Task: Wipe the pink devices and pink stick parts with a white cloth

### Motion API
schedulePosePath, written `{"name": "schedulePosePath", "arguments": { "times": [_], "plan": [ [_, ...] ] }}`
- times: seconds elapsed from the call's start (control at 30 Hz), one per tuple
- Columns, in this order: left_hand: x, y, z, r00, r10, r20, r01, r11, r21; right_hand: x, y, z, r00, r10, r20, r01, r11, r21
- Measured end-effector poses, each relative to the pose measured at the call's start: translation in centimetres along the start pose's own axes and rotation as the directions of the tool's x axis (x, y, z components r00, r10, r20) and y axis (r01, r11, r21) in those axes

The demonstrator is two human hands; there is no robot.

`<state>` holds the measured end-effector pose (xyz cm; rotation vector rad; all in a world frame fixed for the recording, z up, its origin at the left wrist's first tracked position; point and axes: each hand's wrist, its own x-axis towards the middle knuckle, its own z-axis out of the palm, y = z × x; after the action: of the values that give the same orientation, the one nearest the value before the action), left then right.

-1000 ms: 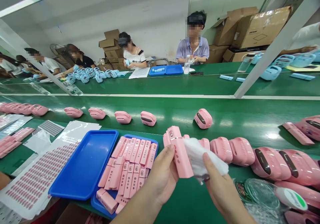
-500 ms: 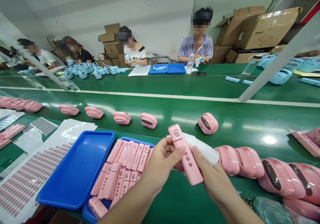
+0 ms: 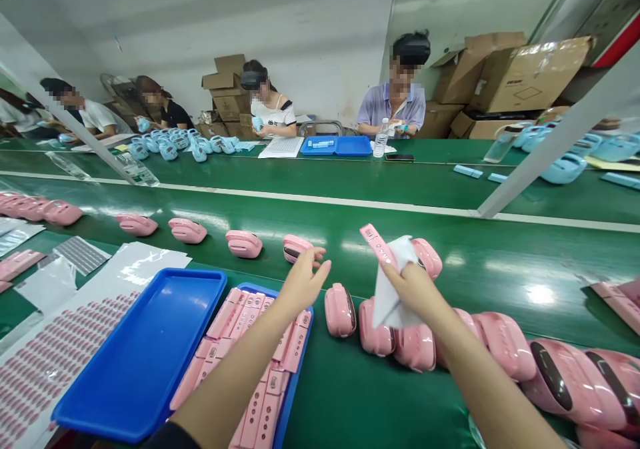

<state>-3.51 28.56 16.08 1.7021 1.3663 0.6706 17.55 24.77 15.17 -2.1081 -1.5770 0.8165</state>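
My right hand (image 3: 415, 287) grips a slim pink panel (image 3: 376, 243) with a row of small round marks, along with a white cloth (image 3: 393, 299) that hangs below the fingers. Empty, with thumb and fingers apart, my left hand (image 3: 306, 279) is over the green table, just in front of a pink rounded housing (image 3: 295, 245) with a dark window. Whether the fingers touch that housing I cannot tell. Below my left forearm, a blue tray (image 3: 295, 375) holds several pink panels (image 3: 255, 405) like the one in my right hand. Another pink housing (image 3: 431, 259) is partly hidden behind the cloth.
Pink housings (image 3: 500, 342) line the right side. An upturned-edge blue tray (image 3: 135, 355) and a sticker sheet (image 3: 65, 362) lie left. A slanted white post (image 3: 535, 149) rises at right. Co-workers (image 3: 395, 105) sit across the table among light-blue housings (image 3: 167, 145).
My left hand has let go of the pink panel and moved away left. The right hand now holds panel and cloth alone, farther forward. The view has shifted, showing more housings by the right hand.
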Motion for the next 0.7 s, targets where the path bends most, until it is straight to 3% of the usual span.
{"name": "schedulePosePath", "arguments": {
  "times": [0.1, 0.17, 0.27, 0.37, 0.47, 0.57, 0.7],
  "plan": [
    [5.0, -3.6, -1.9, 0.996, 0.017, -0.092, 0.014, 0.945, 0.326, 6.2, 2.9, 0.7, 0.994, 0.076, -0.077, -0.091, 0.972, -0.219],
    [7.7, -5.9, -2.9, 0.996, 0.008, -0.089, 0.036, 0.878, 0.478, 8.4, 5.1, 1.7, 0.987, 0.125, -0.101, -0.15, 0.939, -0.308],
    [9.9, -8.3, -3.9, 0.999, -0.016, -0.043, 0.039, 0.784, 0.619, 9.4, 8.0, 3.7, 0.978, 0.138, -0.155, -0.189, 0.902, -0.389],
    [10.6, -9.1, -4.4, 1.0, -0.023, 0.008, 0.012, 0.74, 0.672, 9.9, 10.0, 4.9, 0.977, 0.162, -0.142, -0.205, 0.902, -0.381],
    [10.1, -8.5, -4.8, 0.999, -0.006, 0.05, -0.028, 0.761, 0.649, 11.0, 10.7, 4.4, 0.968, 0.237, -0.086, -0.252, 0.927, -0.279],
    [8.0, -6.9, -5.5, 0.998, 0.035, 0.044, -0.053, 0.845, 0.532, 11.8, 10.4, 2.2, 0.958, 0.275, -0.084, -0.282, 0.956, -0.082],
    [2.6, -3.7, -6.7, 0.996, 0.068, -0.064, -0.057, 0.986, 0.16, 9.8, 8.3, -1.1, 0.958, 0.226, -0.177, -0.164, 0.937, 0.31]
  ]
}}
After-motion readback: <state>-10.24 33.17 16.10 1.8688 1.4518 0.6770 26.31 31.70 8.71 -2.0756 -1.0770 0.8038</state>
